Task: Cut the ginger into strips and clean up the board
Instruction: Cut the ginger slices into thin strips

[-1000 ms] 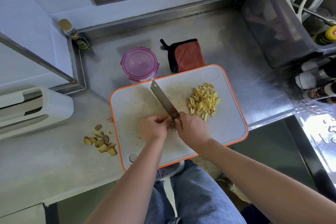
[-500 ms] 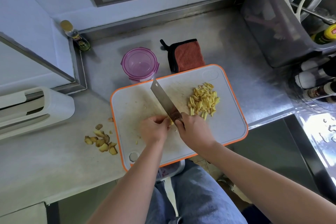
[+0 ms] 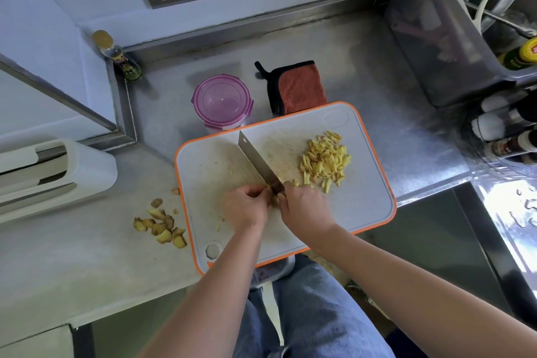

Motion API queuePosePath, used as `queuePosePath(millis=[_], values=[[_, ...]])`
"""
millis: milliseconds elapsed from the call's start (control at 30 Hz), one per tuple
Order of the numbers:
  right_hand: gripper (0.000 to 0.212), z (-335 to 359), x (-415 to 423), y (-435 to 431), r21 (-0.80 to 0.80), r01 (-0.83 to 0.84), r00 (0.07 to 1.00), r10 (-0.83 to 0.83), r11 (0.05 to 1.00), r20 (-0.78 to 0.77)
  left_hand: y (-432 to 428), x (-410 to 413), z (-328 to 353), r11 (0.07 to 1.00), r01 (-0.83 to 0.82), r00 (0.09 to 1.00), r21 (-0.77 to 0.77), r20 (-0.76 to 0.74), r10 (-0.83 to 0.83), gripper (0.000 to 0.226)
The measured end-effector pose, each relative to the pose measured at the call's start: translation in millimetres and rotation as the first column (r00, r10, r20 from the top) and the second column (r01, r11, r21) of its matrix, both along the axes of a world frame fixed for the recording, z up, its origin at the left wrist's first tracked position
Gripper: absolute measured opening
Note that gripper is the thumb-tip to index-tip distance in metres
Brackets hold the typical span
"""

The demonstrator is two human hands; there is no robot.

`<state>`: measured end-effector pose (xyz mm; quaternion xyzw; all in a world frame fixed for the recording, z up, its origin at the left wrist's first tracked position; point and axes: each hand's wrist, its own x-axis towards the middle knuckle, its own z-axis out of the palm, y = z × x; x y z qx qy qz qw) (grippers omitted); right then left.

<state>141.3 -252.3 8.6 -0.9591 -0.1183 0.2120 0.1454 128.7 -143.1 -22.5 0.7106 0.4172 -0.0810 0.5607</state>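
Many thin ginger sticks [image 3: 324,161] lie beside the rectangular steel cleaver [image 3: 255,161].

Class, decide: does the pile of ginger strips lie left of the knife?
No, the ginger strips lie on the board, right of the knife.

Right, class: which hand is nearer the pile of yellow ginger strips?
Right. The right hand, gripping the steel knife, is just beside the pile of yellow ginger strips; the left hand lies farther left, across the blade.
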Motion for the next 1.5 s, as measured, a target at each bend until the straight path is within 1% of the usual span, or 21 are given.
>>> queuePosePath(millis=[100,233,367,467,633,700,767,833,900,933,1033,1100,1200,1300,1500], values=[[0.024,-3,-1,-3,0.024,0.013,1.000,-0.014,1.000,0.004,1,0,-2,1.000,0.006,1.000,-0.010,0.003,-0.005,0.012],[0.022,-4,-6,-7,0.111,0.073,0.997,-0.075,0.991,0.009,0,-3,-3,1.000,0.005,1.000,0.007,0.030,-0.005,0.010],[0.023,-4,-4,-6,0.077,0.047,0.999,-0.049,0.996,0.015,-2,-2,-4,0.999,0.021,0.999,0.038,0.028,-0.022,0.012],[0.025,-4,-1,-2,0.038,-0.009,1.000,0.008,0.999,0.025,-2,-2,-5,0.997,0.038,0.999,0.061,0.014,-0.039,0.003],[0.026,-5,-9,-15,0.068,0.008,1.000,-0.008,0.998,0.011,-4,-2,2,0.994,0.024,1.000,0.105,0.007,-0.025,0.002],[0.027,-5,-14,-19,0.062,0.009,1.000,-0.008,0.998,-0.006,-4,-1,6,0.992,0.027,1.000,0.123,0.005,-0.028,0.007],[0.027,-5,-14,-16,0.062,0.011,1.000,-0.011,0.998,-0.010,-3,0,7,0.991,0.039,0.999,0.126,-0.017,-0.037,0.007],[0.026,-5,-7,-8,0.073,0.037,0.999,-0.036,0.997,-0.010,-3,0,6,0.996,0.031,0.999,0.086,-0.029,-0.029,0.005],[0.026,-4,1,0,0.082,0.068,0.998,-0.067,0.994,-0.009,-1,-1,3,0.999,0.011,0.999,0.043,-0.033,-0.009,0.021],[0.027,-4,4,2,0.093,0.091,0.996,-0.090,0.992,-0.012,-2,-2,2,0.999,0.016,0.999,0.048,-0.036,-0.014,0.024],[0.025,-4,6,0,0.158,0.166,0.986,-0.165,0.973,-0.023,-3,-1,8,0.998,0.017,1.000,0.065,-0.021,-0.016,0.023],[0.024,-4,4,-6,0.187,0.186,0.982,-0.187,0.964,-0.012,-4,-1,11,0.997,0.014,1.000,0.078,-0.009,-0.014,0.024],[0.024,-2,1,-12,0.208,0.143,0.988,-0.152,0.968,0.027,-5,-2,14,0.995,0.037,0.999,0.097,-0.012,-0.036,0.019],[0.024,1,-3,-11,0.186,0.077,0.994,-0.090,0.980,0.064,-5,-2,14,0.995,0.032,0.999,0.097,-0.017,-0.030,0.025],[0.026,-1,-6,-9,0.159,0.051,0.996,-0.062,0.986,0.062,-5,-4,11,0.992,0.024,1.000,0.121,-0.019,-0.022,0.017]])
